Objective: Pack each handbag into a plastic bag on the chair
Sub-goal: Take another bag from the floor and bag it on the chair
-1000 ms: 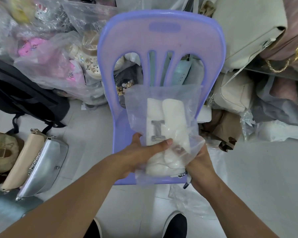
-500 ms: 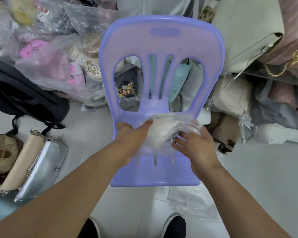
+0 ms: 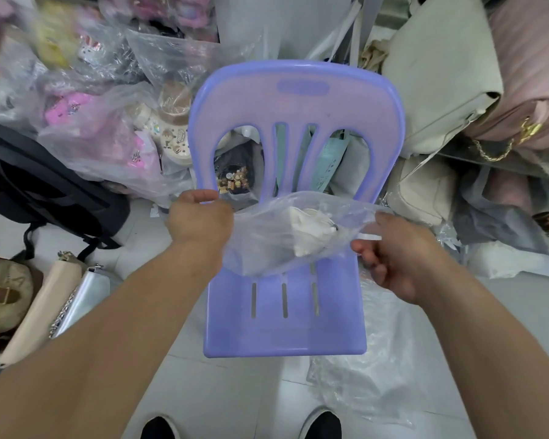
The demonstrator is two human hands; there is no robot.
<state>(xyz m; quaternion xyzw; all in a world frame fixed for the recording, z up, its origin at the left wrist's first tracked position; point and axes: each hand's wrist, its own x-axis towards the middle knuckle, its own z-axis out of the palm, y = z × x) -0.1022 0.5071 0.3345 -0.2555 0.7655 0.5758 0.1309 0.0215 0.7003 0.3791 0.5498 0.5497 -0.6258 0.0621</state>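
Observation:
A clear plastic bag (image 3: 267, 239) hangs over the back of the seat of a purple plastic chair (image 3: 286, 327). Inside it lies a white handbag (image 3: 311, 226) with a bit of dark metal showing. My left hand (image 3: 200, 217) grips the bag's left edge, fingers curled. My right hand (image 3: 393, 251) pinches the bag's right edge, where a white strip shows. The bag is stretched sideways between both hands, just above the seat.
On the floor at left lie a silver handbag (image 3: 83, 296), a cream handbag (image 3: 42, 308) and a tan one (image 3: 4, 293); a black backpack (image 3: 38, 182) behind them. Beige and pink bags (image 3: 457, 74) pile at right. Loose plastic bags (image 3: 371, 375) lie under the chair's right front. My shoes (image 3: 320, 423) are below.
The bagged white handbag went from upright in front of the chair back to lying low over the seat. My hands moved apart to the bag's two edges.

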